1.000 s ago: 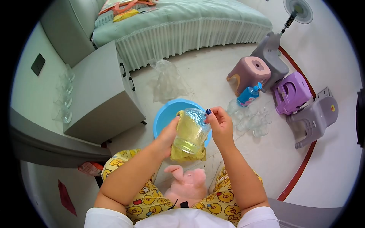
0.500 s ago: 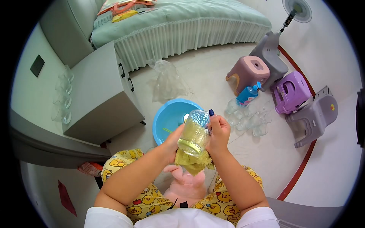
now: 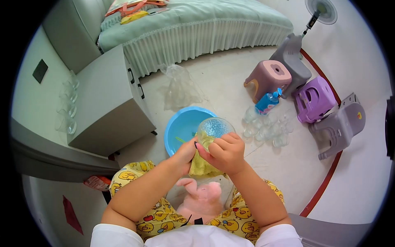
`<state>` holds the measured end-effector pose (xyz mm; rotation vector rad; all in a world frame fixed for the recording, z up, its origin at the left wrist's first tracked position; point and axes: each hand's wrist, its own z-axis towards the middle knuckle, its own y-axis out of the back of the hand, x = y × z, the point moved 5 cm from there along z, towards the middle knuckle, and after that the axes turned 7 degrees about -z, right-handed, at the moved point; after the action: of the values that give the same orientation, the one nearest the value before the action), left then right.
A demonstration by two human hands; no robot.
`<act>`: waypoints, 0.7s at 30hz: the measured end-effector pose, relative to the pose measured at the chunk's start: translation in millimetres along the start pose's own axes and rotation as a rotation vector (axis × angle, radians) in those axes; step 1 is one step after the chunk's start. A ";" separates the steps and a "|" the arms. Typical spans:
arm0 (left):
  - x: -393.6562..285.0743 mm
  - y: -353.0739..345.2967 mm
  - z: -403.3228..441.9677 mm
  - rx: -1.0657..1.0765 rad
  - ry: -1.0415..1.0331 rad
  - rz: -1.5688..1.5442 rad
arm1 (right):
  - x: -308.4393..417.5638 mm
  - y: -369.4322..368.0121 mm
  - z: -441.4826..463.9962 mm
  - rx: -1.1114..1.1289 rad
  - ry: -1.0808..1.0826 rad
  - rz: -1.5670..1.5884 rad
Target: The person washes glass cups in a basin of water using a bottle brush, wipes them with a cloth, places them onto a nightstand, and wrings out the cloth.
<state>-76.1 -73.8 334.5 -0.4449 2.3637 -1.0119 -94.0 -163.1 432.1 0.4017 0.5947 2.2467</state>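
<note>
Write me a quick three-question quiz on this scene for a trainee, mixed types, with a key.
1. True or false: the clear glass and the yellow cloth are both in the person's hands.

2. Which is closest to the cluster of glasses on the floor?
A) the bed
B) the blue pump bottle
C) the grey cabinet

3. Fill in the colour: the basin on the floor in front of the person is ____.

Key
1. True; the left hand and right hand hold them together.
2. B
3. blue

Right hand (image 3: 225,153) on glass (image 3: 215,127) — left hand (image 3: 184,156) on yellow cloth (image 3: 202,165)
</note>
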 end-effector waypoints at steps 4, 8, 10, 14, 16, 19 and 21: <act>-5.2 16.7 11.0 -0.078 -0.158 0.173 | -8.2 -9.3 -3.4 -0.011 -0.066 -0.026; -17.6 26.0 10.7 -0.252 -0.375 0.461 | -14.6 -9.0 -2.8 -0.006 -0.119 -0.045; -21.7 28.3 6.3 -0.248 -0.429 0.542 | -16.4 -13.1 -5.1 0.051 -0.132 -0.110; -33.8 21.5 -12.1 -0.147 -0.444 0.730 | -26.3 -24.3 -7.8 0.050 -0.173 -0.043; -46.0 15.9 -25.0 -0.094 -0.504 0.651 | -33.4 -37.5 -13.5 0.134 -0.150 -0.130; -70.4 24.4 -44.9 -0.085 -0.568 0.604 | -42.8 -51.5 -20.0 0.251 -0.409 -0.093; -88.4 33.5 -60.1 -0.299 -0.674 1.127 | -40.6 -60.2 -17.2 0.270 -0.443 -0.055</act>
<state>-42.8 25.4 374.4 0.3961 1.6782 0.0387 -39.0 -162.2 381.7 0.9747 0.6600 1.9394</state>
